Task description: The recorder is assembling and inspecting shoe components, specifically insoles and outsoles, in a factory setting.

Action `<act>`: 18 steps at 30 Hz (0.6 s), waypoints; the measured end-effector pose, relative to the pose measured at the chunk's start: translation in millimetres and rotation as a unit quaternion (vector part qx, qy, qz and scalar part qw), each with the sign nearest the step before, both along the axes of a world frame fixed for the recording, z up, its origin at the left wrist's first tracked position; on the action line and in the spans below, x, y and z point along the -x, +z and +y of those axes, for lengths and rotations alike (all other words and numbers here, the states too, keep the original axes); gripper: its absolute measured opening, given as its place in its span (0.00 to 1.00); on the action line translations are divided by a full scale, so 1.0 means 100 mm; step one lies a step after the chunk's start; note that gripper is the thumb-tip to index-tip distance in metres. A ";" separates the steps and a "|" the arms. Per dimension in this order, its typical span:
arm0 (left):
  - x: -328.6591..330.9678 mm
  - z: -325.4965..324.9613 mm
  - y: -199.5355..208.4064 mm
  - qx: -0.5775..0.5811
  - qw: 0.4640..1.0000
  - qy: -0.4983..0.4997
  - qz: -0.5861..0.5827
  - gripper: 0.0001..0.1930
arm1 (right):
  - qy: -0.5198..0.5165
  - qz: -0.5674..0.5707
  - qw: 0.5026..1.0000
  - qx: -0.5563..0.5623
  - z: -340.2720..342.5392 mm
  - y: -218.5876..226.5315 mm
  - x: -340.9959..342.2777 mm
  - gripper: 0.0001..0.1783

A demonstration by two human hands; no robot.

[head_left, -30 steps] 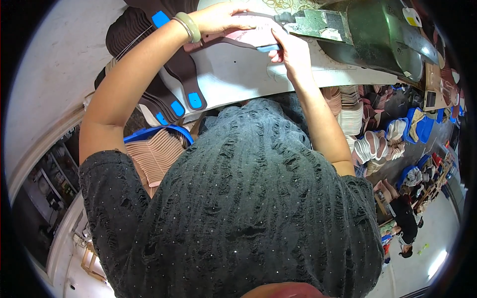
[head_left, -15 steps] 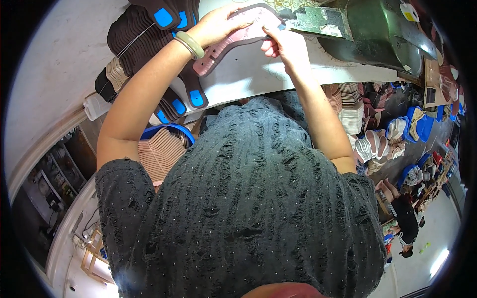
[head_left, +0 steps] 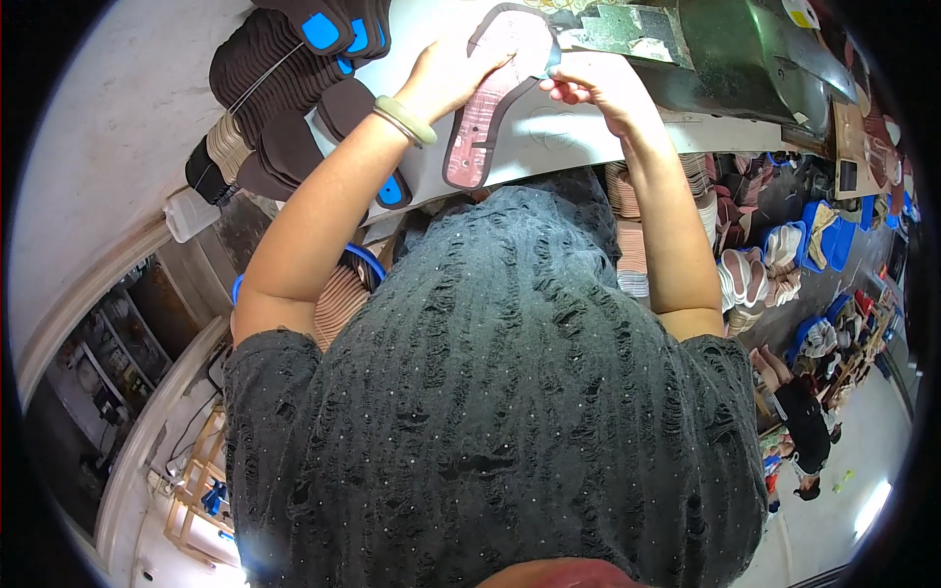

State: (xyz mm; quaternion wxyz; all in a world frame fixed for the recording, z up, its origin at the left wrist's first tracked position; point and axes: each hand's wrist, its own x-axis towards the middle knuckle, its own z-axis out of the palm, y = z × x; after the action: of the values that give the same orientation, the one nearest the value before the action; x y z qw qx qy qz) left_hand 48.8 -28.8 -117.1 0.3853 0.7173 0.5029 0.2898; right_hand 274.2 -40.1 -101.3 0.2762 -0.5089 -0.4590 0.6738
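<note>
The left grip (head_left: 449, 76) is closed on a sole (head_left: 477, 132), its thumb across the pink face and the other fingers mostly hidden. The sole has a dark rim; its broad end reaches up and to the right of this grip, and its narrower end slants down below it, toward the body, with small dark holes and a short dark slit.

The right grip (head_left: 606, 86) is at the sole's right edge, fingers curled and tips drawn together beside a bluish patch (head_left: 552, 63) on the rim; whether they pinch anything, I cannot tell.

A pale green bangle (head_left: 404, 120) circles the wrist just below the left grip. To that grip's left, brown soles (head_left: 265, 73) lie overlapped in a long pile, a few showing blue pads (head_left: 321, 31); farther left is a beige bundle (head_left: 228, 147). The white worktop (head_left: 426, 169) spreads beneath both grips. Right of the right grip stands a dark green machine (head_left: 740, 73). Below the left grip, behind the forearm, a blue tub (head_left: 368, 261) contains pinkish pieces (head_left: 341, 306). Well off to the lower right of the right grip is another person (head_left: 806, 423) in black.
</note>
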 end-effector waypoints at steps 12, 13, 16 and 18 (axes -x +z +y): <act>-0.30 -0.18 -0.06 -0.009 0.990 0.140 -0.032 0.33 | -0.044 0.079 0.996 -0.023 -0.63 -0.39 0.31 0.15; -0.33 -0.18 -0.01 -0.008 0.990 0.140 -0.032 0.33 | -0.054 0.078 0.996 0.003 -0.65 -0.39 0.33 0.16; -0.38 -0.15 0.09 -0.030 0.983 0.148 -0.107 0.29 | -0.084 0.111 0.990 0.024 -0.63 -0.36 0.28 0.15; -0.39 -0.10 0.04 -0.038 0.980 0.175 -0.088 0.31 | -0.058 0.039 0.998 -0.001 -0.57 -0.38 0.21 0.15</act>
State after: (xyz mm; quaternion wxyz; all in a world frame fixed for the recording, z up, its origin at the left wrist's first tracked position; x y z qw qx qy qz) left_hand 87.6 -39.3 -113.5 0.3439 0.6043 0.5732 0.4336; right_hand 252.9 -97.5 -139.6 0.3332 -0.5078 -0.4182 0.6754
